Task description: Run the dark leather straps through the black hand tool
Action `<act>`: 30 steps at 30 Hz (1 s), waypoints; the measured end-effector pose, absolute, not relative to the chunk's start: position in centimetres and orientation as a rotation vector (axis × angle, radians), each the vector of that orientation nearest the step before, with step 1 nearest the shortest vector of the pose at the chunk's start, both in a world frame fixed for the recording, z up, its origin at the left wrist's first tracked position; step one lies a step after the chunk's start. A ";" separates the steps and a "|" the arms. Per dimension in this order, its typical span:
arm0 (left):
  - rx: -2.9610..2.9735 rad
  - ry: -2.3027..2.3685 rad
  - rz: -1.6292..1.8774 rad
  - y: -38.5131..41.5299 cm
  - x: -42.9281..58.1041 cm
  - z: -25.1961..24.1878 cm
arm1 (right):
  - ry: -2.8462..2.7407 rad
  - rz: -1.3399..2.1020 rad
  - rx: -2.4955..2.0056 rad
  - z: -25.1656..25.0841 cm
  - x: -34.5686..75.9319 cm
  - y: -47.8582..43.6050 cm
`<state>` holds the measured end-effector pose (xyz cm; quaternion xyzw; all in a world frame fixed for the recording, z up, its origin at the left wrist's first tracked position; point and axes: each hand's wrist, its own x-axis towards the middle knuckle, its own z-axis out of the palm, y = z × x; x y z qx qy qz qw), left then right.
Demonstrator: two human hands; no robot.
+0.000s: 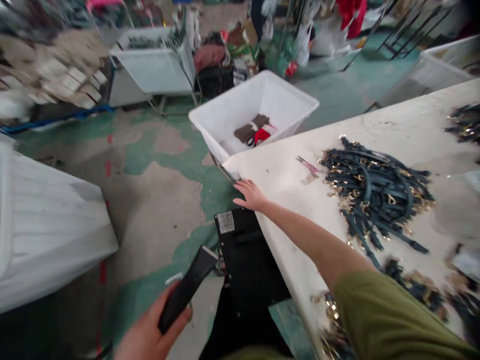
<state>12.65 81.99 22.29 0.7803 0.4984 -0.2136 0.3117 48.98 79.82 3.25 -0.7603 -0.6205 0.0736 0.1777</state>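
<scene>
Printed labels too blurred to read; black tool (187,287) in the left hand (153,320)

Clock positions run from the middle of the view. The pale worktable (375,131) is largest, spreading from two o'clock to five. At nine o'clock stands a ribbed white container (60,225). A white bin (287,97) sits at twelve, by the table's corner, with a brown bundle (245,132) and something red inside. A black case (249,260) with a slot in its top stands at six, close along the table's edge. At three lies a tangled heap of dark straps (375,190) with gold-coloured clasps.

The left hand, at seven, has its fingers wrapped around the black tool (its squared tip is pale and looks metallic), over the floor just left of the case. The right hand (251,195), near the middle, is at the table's edge, fingers extended and thumb apart, gripping nothing visible.

A small carton (240,75) at twelve bears dark lettering, blurred. The case's white label (226,222), toward seven, carries lines of tiny print. Pink-handled snips (309,164) lie between two and three, just beside the straps.
</scene>
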 end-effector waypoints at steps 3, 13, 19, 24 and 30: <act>2.141 1.309 -0.582 81.1 13.0 22.6 | -1.803 0.300 -2.089 4.3 44.8 72.8; 2.336 1.281 -0.527 76.0 11.6 23.6 | -0.946 0.046 -2.614 3.1 39.4 57.7; 2.410 1.231 -0.455 72.1 9.2 26.3 | -1.251 0.215 -2.270 6.2 32.8 56.7; 2.461 1.116 -0.469 70.4 6.2 26.2 | -0.579 0.162 -2.495 7.4 28.8 51.1; 2.457 0.947 -0.480 70.8 0.7 23.4 | -1.145 0.663 -2.150 5.9 8.9 47.9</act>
